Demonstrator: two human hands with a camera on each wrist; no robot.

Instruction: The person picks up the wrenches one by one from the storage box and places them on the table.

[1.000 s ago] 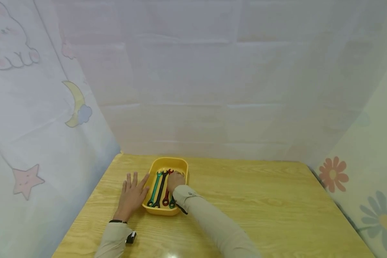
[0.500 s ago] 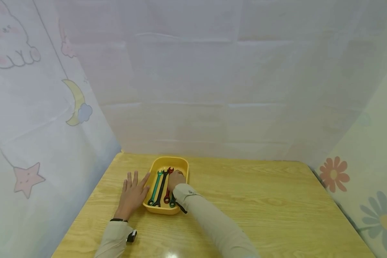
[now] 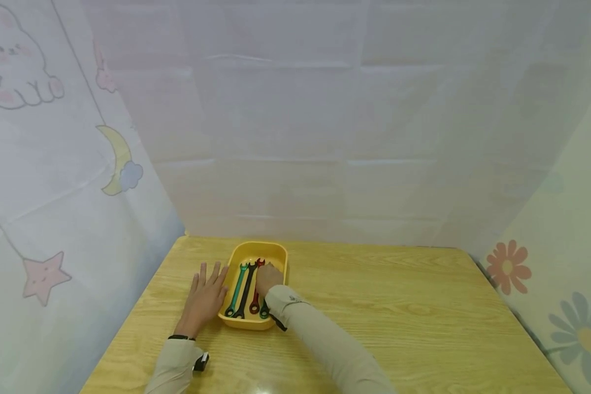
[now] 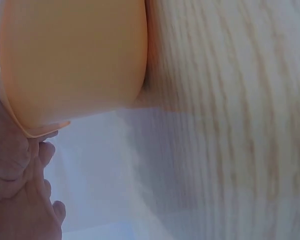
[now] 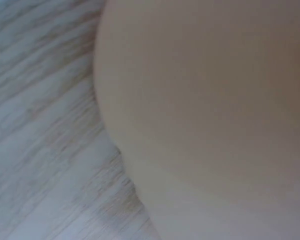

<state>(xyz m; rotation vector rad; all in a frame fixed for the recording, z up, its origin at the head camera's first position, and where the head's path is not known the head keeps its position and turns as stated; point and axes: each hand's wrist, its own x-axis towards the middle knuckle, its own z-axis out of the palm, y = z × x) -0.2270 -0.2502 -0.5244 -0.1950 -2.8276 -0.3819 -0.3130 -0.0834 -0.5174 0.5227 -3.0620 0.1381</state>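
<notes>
Yellow tray [image 3: 278, 253] on wooden surface [image 3: 399, 312] | four wrenches inside, long axes running near-far | right hand [image 3: 268, 278] over dark-green wrench [image 3: 263, 312] beside red wrench [image 3: 256, 284], fingers hidden, grip unclear | left hand [image 3: 204, 298] flat, fingers spread, against tray's left wall

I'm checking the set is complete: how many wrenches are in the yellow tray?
4, side by side in the yellow tray: green wrench leftmost, then black wrench, red wrench, and a dark green wrench mostly under the right hand, which could hide more.
</notes>
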